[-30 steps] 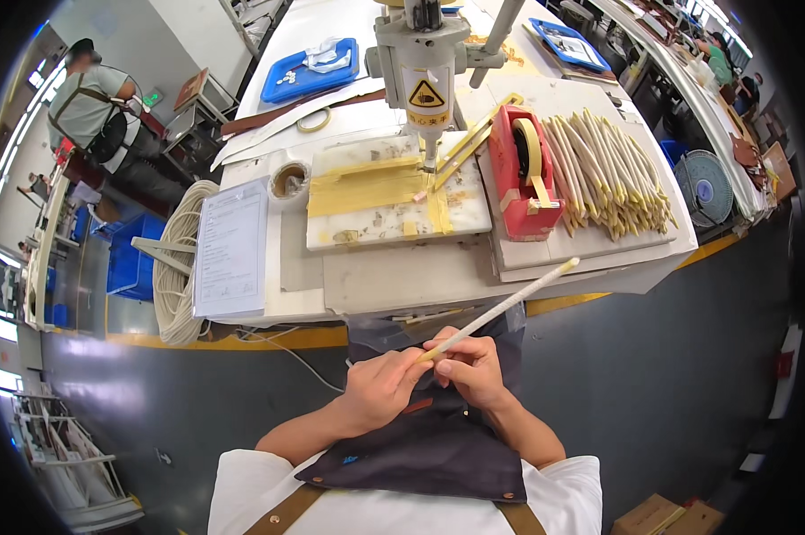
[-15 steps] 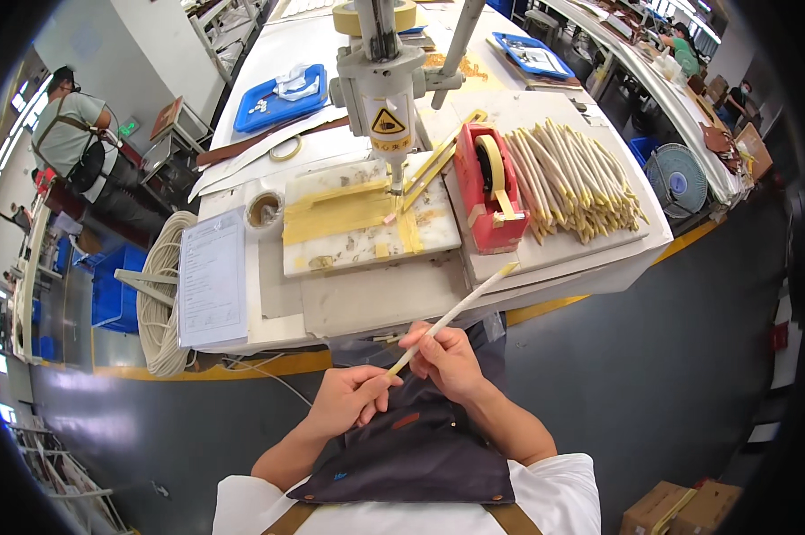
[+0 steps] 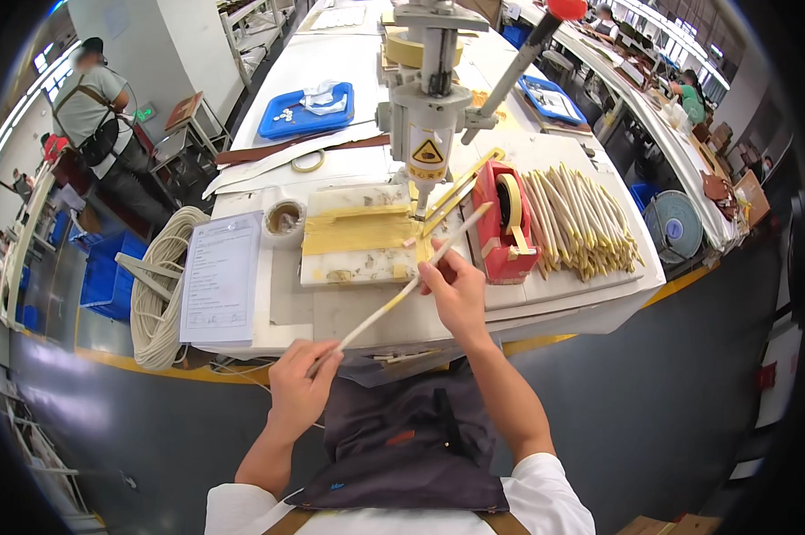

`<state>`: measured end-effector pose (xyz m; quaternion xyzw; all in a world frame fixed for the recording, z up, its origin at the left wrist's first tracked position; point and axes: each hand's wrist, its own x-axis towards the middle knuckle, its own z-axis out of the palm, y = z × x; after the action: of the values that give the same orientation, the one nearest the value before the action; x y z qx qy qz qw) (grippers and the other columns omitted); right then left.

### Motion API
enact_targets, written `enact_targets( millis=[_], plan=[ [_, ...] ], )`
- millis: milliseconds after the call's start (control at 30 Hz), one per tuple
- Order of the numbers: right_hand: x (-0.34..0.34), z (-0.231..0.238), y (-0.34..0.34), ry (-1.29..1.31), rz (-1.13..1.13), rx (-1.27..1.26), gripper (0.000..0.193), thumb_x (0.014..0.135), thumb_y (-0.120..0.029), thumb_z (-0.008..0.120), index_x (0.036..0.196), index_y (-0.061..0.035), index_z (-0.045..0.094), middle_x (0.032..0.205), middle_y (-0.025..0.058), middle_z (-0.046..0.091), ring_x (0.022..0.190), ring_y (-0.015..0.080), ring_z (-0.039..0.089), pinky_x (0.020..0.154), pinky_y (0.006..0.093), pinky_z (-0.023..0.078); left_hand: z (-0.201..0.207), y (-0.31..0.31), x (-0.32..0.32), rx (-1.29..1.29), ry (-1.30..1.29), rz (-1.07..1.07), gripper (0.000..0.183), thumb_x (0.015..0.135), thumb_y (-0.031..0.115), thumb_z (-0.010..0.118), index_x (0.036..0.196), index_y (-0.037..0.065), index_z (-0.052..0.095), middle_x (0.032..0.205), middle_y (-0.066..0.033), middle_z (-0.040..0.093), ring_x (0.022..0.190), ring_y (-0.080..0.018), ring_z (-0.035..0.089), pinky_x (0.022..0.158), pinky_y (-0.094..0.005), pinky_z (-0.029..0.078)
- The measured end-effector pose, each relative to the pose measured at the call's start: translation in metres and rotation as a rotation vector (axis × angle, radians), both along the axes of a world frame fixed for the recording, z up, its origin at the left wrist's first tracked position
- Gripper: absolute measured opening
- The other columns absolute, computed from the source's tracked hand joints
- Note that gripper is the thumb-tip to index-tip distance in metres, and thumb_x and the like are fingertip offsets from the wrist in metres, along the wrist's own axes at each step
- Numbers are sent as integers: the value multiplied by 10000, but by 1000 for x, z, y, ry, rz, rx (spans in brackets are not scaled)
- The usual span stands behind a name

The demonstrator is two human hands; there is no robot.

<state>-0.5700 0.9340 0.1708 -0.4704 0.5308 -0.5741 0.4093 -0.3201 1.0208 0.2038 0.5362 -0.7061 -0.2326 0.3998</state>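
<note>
A length of white cord (image 3: 363, 326) with a yellow taped band stretches slantwise between my hands at the table's front edge. Its lower left end is pinched by my left hand (image 3: 297, 389). Higher and farther right, my right hand (image 3: 460, 299) grips it near the red tape dispenser (image 3: 513, 264), with the yellowish tip sticking out beyond my fingers. Just behind that hand, a grey hand press (image 3: 422, 111) stands over a white block (image 3: 336, 273) covered partly by yellow tape. Right of the dispenser lies a pile of similar white cords (image 3: 574, 218) with yellow ends.
At the table's left are a printed sheet (image 3: 220, 281), a clear tape roll (image 3: 285, 219) and a coil of cord (image 3: 160, 299). A blue tray (image 3: 306, 111) sits farther back. The press's red-knobbed lever (image 3: 527, 53) rises rightward. A fan (image 3: 673, 228) stands right; another person (image 3: 95, 111) stands left.
My hands have spread apart along the cord: the left moved left, the right forward toward the press. More cord shows, with its yellow band now between the hands. The view has shifted slightly.
</note>
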Motion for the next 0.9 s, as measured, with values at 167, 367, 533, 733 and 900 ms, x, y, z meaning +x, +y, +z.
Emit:
enact_targets(
  millis=[167,367,533,733,900],
  plan=[
    [-10,-9,-50,375,-76,106,374,916,-69,683,1265,40,601,757,55,673,635,98,629,599,259,516,-22,-52,-8,-97,-16,-32,154,870,60,722,1020,23,731,844,-114,648,688,-257,622,624,-340,483],
    [-21,-12,-84,543,-179,121,515,884,-124,704,1306,104,514,816,180,725,760,301,725,733,392,543,-46,-98,-20,-205,-48,-55,142,876,77,715,1012,41,736,874,-88,646,719,-277,644,644,-363,506],
    [-23,-16,-105,649,-292,106,471,891,-116,715,1319,29,582,810,130,720,696,228,695,695,366,542,-52,-121,-26,-243,-154,-61,143,884,108,710,1021,73,734,872,-64,627,726,-272,651,639,-370,518],
    [-32,-38,-118,918,-340,-85,345,897,-111,707,1205,41,672,1091,199,648,873,293,677,804,378,539,-62,-141,-30,-277,-241,-50,128,884,126,706,1007,99,730,853,-36,609,742,-246,650,632,-367,523],
    [-28,-39,-122,1039,-346,-153,209,938,-145,644,1036,40,652,1134,239,607,934,413,647,840,483,525,-63,-145,-26,-289,-331,-84,142,863,122,716,1003,113,732,843,-13,609,769,-219,645,625,-357,520]
  ],
)
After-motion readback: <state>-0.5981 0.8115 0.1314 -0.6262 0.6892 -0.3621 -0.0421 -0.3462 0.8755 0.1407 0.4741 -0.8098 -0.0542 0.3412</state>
